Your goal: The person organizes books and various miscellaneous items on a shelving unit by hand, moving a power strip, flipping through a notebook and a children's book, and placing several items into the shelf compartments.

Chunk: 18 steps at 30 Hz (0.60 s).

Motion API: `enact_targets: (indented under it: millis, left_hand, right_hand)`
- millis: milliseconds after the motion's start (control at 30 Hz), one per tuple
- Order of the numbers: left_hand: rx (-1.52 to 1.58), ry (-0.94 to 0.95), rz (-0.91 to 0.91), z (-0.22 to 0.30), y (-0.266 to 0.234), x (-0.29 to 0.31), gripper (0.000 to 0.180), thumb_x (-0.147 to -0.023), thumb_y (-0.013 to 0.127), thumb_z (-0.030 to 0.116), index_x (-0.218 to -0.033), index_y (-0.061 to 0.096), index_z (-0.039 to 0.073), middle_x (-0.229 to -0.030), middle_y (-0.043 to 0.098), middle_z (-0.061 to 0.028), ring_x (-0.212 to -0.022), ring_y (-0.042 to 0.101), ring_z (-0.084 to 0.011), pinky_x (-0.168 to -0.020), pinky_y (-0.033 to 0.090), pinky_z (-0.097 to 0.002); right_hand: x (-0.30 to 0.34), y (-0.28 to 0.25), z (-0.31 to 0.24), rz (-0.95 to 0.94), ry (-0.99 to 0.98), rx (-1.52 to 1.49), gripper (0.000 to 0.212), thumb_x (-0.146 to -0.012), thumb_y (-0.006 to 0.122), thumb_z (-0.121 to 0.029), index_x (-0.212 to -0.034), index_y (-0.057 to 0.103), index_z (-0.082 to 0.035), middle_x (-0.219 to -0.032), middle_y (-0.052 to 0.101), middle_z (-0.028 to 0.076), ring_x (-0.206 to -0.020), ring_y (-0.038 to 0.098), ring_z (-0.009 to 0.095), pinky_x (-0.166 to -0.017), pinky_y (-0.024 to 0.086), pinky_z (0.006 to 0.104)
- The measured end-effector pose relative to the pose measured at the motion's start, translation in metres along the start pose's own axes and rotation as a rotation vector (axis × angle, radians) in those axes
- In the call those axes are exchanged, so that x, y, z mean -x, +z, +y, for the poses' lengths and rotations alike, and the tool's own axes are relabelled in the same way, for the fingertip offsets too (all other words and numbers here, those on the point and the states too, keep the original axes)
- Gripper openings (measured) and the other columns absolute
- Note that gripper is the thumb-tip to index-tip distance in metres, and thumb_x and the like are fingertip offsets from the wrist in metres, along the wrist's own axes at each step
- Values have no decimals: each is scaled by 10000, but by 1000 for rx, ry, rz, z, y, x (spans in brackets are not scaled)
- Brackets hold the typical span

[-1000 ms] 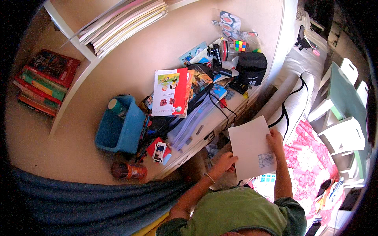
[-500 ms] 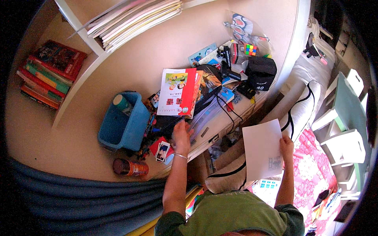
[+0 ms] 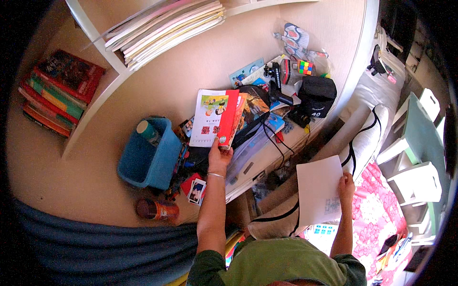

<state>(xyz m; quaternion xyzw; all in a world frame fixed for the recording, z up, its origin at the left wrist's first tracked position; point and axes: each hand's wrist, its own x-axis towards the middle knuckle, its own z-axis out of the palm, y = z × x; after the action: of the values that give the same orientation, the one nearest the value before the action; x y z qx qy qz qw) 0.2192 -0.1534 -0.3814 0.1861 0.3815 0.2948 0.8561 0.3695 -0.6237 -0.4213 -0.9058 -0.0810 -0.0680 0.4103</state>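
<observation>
My left hand grips the lower edge of a red-and-white textbook, its thumb on the cover. The textbook lies on other books on the cluttered shelf, an orange-edged one showing beside it. My right hand is closed on the right edge of a white sheet of paper, which has faint print near its lower right corner. The sheet is held out over a beige seat with black trim. Some fingers of both hands are hidden, under the textbook and behind the sheet.
A blue bin stands left of the textbook, with a dark red jar and photo cards nearer me. Behind are a black bag and a puzzle cube. Black cables hang over the shelf's front edge.
My left hand has moved up from the shelf edge and taken hold of the textbook. My right hand keeps the sheet, slightly lower in view.
</observation>
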Motion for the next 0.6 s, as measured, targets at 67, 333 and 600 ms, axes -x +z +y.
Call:
enact_targets:
  millis: [67,333,600]
  left_hand:
    - [6,18,-14,3,-1,-3,248,-828,602,339,-969,573,137,-839,601,-18,-704,552,-173,-577,451,-321]
    - [-71,270,-81,-16,13,31,187,-836,601,204,-991,562,109,-850,622,-29,-696,604,-158,-516,480,-289]
    - [-17,204,-47,-52,12,70,242,-826,607,211,-1006,531,69,-854,617,-63,-684,620,-187,-534,518,-299]
  right_hand:
    - [-3,1,-1,32,-98,80,233,-840,451,-147,-990,554,-1,-817,617,215,-745,610,341,-664,475,401]
    - [-10,-3,-29,-7,-85,341,237,-827,505,-132,-1000,547,24,-953,574,226,-885,549,387,-780,446,447]
    - [4,19,-123,-245,-254,-145,284,-815,542,-83,-1078,527,23,-972,562,195,-920,553,328,-810,438,382]
